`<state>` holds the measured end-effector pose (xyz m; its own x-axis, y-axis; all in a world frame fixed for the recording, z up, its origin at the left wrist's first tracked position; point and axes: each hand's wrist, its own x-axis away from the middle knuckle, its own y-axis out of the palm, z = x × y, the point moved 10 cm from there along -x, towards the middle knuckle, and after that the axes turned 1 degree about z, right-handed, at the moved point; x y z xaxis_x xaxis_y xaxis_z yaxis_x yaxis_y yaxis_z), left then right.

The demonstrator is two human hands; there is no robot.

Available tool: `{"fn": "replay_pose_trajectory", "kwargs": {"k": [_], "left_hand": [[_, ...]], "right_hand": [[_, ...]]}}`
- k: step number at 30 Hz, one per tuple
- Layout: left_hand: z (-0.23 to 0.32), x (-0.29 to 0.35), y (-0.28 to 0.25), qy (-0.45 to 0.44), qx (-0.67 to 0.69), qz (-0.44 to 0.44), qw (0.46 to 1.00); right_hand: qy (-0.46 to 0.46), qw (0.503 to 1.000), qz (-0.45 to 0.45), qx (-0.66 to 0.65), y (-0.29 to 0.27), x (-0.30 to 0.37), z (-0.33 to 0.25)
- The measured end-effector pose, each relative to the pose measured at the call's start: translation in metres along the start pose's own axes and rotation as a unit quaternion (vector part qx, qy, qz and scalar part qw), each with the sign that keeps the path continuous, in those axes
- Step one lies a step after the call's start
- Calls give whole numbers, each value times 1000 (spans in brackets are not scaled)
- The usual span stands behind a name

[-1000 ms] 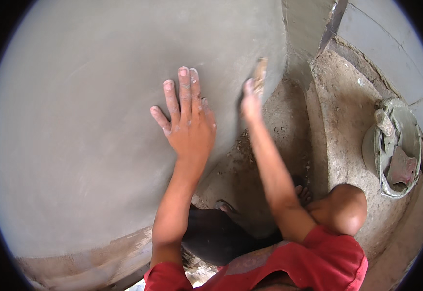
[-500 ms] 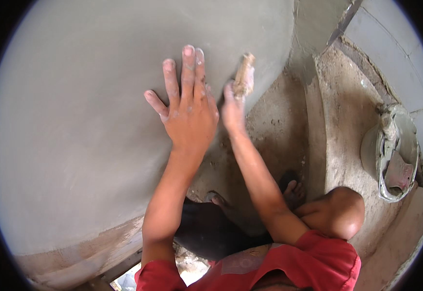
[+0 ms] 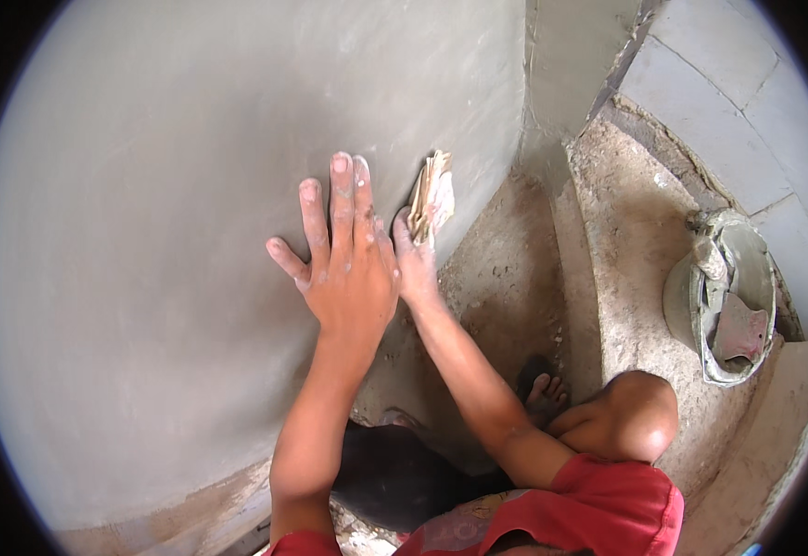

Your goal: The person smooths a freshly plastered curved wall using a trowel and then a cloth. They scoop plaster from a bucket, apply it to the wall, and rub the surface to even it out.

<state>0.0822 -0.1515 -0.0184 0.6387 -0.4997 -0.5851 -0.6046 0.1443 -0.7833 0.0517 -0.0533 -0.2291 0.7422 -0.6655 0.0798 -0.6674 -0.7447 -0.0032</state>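
Note:
My left hand (image 3: 346, 269) lies spread against the smooth grey plastered wall (image 3: 144, 241), with grey smears on its fingers. Close beside it, my right hand (image 3: 417, 271) grips a crumpled, folded wad of paper (image 3: 432, 196), tan on one side and whitish on the other. The wad is held edge-on against or just off the wall; whether it touches cannot be made out. The palm and most fingers of my right hand are turned away from view.
To the right, a cement-crusted bucket (image 3: 678, 301) stands on a rough ledge (image 3: 622, 241), holding a flat pinkish piece (image 3: 740, 329). A plastered corner (image 3: 575, 56) closes the wall's right side. Pale tiles (image 3: 700, 111) lie beyond. My bent knee (image 3: 640, 417) is below.
My right hand has drawn in toward my left, and the paper wad has turned so its folded layers show. The view has shifted, so both hands appear lower and slightly left.

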Motion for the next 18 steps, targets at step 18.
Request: {"fn": "replay_pose_trajectory", "kwargs": {"k": [18], "left_hand": [[-11, 2, -19, -33, 33, -32, 998]], "right_hand": [[118, 954, 135, -242, -35, -53, 55]]}}
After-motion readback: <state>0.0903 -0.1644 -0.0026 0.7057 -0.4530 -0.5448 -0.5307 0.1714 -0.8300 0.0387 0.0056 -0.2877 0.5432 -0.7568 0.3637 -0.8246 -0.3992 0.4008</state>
